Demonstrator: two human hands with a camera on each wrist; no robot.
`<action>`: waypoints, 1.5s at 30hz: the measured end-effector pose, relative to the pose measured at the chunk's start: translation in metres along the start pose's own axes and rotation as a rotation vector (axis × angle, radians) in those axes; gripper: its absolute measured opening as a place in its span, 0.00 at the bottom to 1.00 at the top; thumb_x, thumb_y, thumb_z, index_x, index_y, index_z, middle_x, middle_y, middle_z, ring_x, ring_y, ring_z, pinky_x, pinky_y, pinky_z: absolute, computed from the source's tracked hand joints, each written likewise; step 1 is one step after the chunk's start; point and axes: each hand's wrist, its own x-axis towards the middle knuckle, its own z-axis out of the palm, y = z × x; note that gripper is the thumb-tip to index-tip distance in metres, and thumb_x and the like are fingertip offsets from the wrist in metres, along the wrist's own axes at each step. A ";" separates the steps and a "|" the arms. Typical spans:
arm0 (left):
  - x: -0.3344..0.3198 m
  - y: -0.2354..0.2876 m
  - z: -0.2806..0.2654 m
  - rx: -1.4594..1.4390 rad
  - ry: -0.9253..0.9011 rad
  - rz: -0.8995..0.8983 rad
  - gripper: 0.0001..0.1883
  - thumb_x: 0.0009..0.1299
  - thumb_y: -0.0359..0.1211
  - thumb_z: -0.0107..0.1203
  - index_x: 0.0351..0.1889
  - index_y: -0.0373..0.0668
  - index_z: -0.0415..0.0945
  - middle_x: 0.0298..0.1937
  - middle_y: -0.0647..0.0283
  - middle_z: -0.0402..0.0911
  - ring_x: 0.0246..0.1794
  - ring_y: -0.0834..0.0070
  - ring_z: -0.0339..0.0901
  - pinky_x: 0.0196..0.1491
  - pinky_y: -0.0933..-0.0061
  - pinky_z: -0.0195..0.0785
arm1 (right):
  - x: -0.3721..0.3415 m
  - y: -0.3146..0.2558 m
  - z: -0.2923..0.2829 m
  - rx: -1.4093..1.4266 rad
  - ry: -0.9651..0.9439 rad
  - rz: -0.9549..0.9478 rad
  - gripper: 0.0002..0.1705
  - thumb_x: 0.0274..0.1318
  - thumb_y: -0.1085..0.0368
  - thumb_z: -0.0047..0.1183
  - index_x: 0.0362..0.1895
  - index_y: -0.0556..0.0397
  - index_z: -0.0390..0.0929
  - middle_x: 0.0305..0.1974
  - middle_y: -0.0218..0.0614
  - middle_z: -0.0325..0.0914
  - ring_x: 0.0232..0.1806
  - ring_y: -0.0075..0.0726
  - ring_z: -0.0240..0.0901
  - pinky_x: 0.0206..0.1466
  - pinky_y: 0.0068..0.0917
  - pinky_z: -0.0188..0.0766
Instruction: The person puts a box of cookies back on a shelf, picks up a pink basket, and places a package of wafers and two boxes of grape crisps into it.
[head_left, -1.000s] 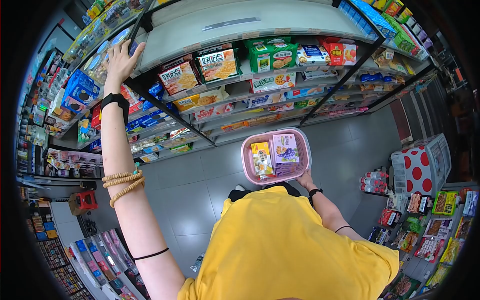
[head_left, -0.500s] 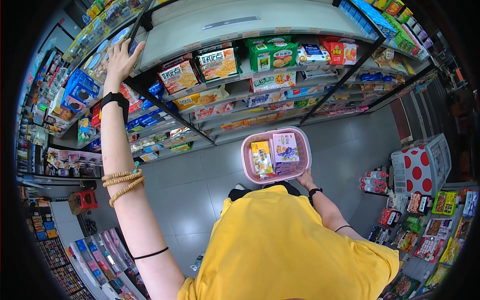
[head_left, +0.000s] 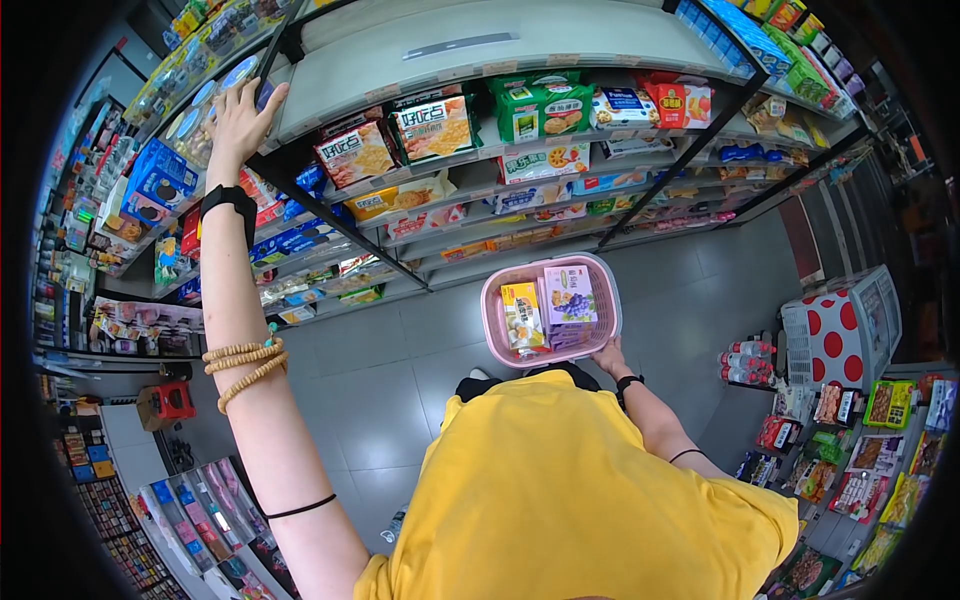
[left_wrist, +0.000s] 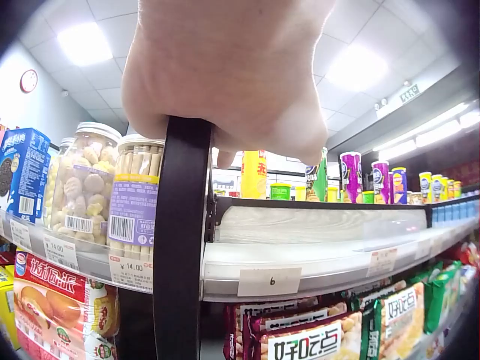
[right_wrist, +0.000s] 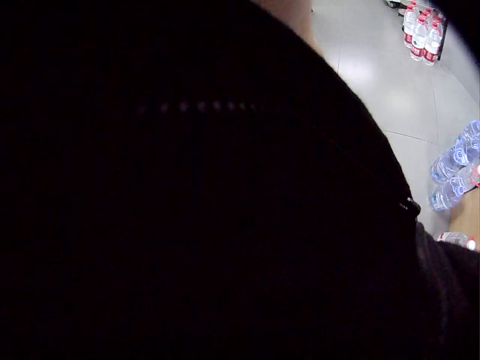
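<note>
My left hand (head_left: 240,122) rests with fingers spread on top of a black shelf post (left_wrist: 182,225), at the upper left of the head view. Beside it stand clear jars, one with cookies (left_wrist: 82,184) and one with wafer rolls (left_wrist: 135,195). My right hand (head_left: 607,356) grips the near right rim of a pink shopping basket (head_left: 492,318) in front of my body; part of its fingers is hidden by the basket. In the basket lie a yellow box (head_left: 523,315) and purple boxes with grapes printed on them (head_left: 571,295). Dark cover fills most of the right wrist view.
Ahead run shelves with biscuit packs (head_left: 436,130) below a bare top shelf (head_left: 560,50). At the right stand a red-dotted white bin (head_left: 835,345), bundled water bottles (head_left: 748,364) and a rack of snack packs (head_left: 870,460). Grey floor tiles (head_left: 375,400) lie below.
</note>
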 end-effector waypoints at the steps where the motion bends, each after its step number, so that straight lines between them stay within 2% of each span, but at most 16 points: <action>1: 0.000 0.000 0.001 0.003 0.001 0.001 0.46 0.67 0.74 0.38 0.74 0.54 0.64 0.78 0.59 0.57 0.79 0.56 0.48 0.73 0.34 0.39 | 0.001 0.001 0.002 0.005 0.002 0.001 0.40 0.63 0.37 0.41 0.76 0.35 0.58 0.79 0.50 0.42 0.81 0.66 0.23 0.83 0.42 0.29; 7: 0.002 -0.002 0.001 -0.003 -0.014 -0.009 0.47 0.67 0.75 0.37 0.74 0.54 0.64 0.78 0.59 0.57 0.79 0.56 0.48 0.72 0.33 0.38 | 0.002 0.002 0.004 0.035 0.008 0.030 0.41 0.63 0.36 0.41 0.77 0.33 0.57 0.80 0.49 0.39 0.81 0.67 0.22 0.83 0.42 0.30; 10: 0.001 -0.001 0.000 -0.008 -0.023 -0.012 0.47 0.67 0.75 0.37 0.74 0.54 0.64 0.78 0.58 0.57 0.79 0.55 0.47 0.73 0.34 0.38 | 0.003 0.001 0.006 0.065 0.071 0.030 0.48 0.53 0.44 0.59 0.75 0.50 0.59 0.77 0.50 0.49 0.81 0.65 0.28 0.81 0.40 0.41; 19: -0.002 0.004 -0.005 -0.008 -0.025 -0.019 0.46 0.67 0.74 0.37 0.74 0.54 0.64 0.77 0.59 0.58 0.79 0.55 0.48 0.73 0.36 0.38 | 0.003 0.000 0.004 0.070 0.045 0.027 0.48 0.55 0.44 0.57 0.76 0.49 0.57 0.78 0.51 0.45 0.81 0.64 0.27 0.82 0.38 0.39; 28: -0.005 0.005 -0.008 -0.019 -0.002 0.005 0.45 0.68 0.74 0.38 0.73 0.53 0.65 0.76 0.59 0.60 0.78 0.55 0.49 0.72 0.36 0.39 | 0.000 -0.002 0.002 0.070 0.032 0.053 0.49 0.54 0.46 0.59 0.76 0.52 0.56 0.78 0.51 0.46 0.81 0.62 0.26 0.82 0.38 0.39; 45: -0.005 0.005 -0.008 -0.001 -0.005 0.009 0.45 0.69 0.72 0.39 0.73 0.53 0.65 0.76 0.60 0.59 0.78 0.56 0.50 0.73 0.36 0.40 | 0.003 0.003 0.008 0.116 0.059 0.067 0.49 0.53 0.47 0.60 0.76 0.51 0.56 0.78 0.50 0.47 0.82 0.61 0.26 0.82 0.38 0.38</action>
